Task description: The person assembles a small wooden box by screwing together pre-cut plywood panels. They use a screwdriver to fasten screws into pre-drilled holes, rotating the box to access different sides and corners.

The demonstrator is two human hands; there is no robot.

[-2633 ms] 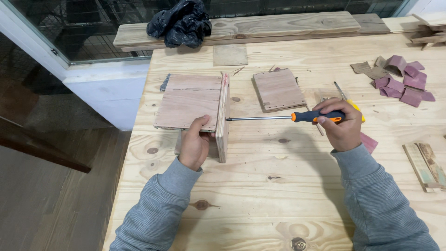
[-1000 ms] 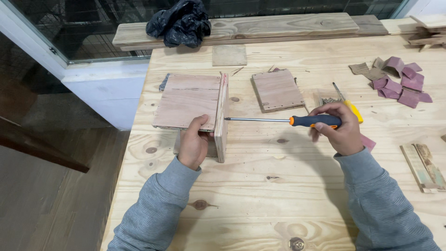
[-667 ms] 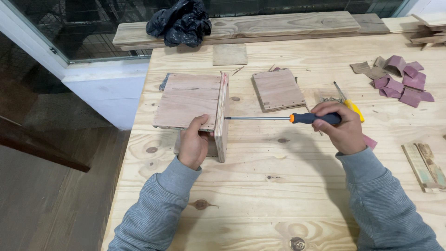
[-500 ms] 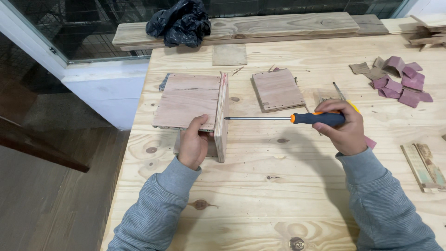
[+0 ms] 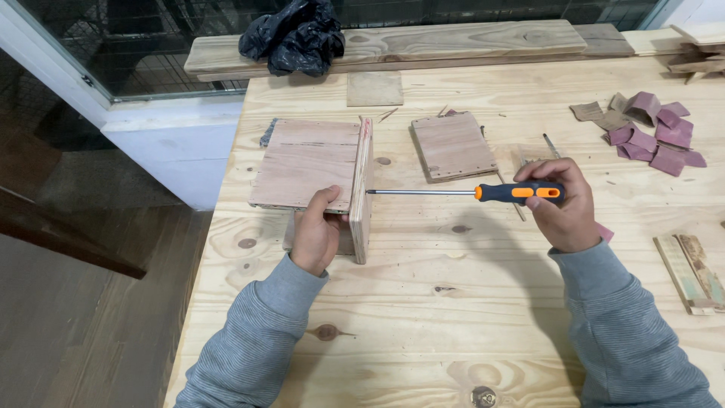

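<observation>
A small plywood box assembly (image 5: 310, 162) lies on the pale wooden workbench (image 5: 453, 302), with one upright side panel (image 5: 361, 189) on its right. My left hand (image 5: 317, 234) grips the near end of the box, thumb against the upright panel. My right hand (image 5: 563, 204) holds a long screwdriver (image 5: 468, 193) by its black and orange handle. The shaft lies level and its tip meets the face of the upright panel. The screw itself is too small to see.
A loose square plywood piece (image 5: 451, 145) lies behind the screwdriver. Purple sandpaper scraps (image 5: 649, 132) lie at the far right, wood offcuts (image 5: 691, 268) at the right edge. A black plastic bag (image 5: 294, 34) rests on planks (image 5: 453, 41) at the back. The bench's left edge drops to floor.
My right hand has shifted its grip around the screwdriver handle, as in turning it. The tip stays on the upright panel and my left hand has not moved.
</observation>
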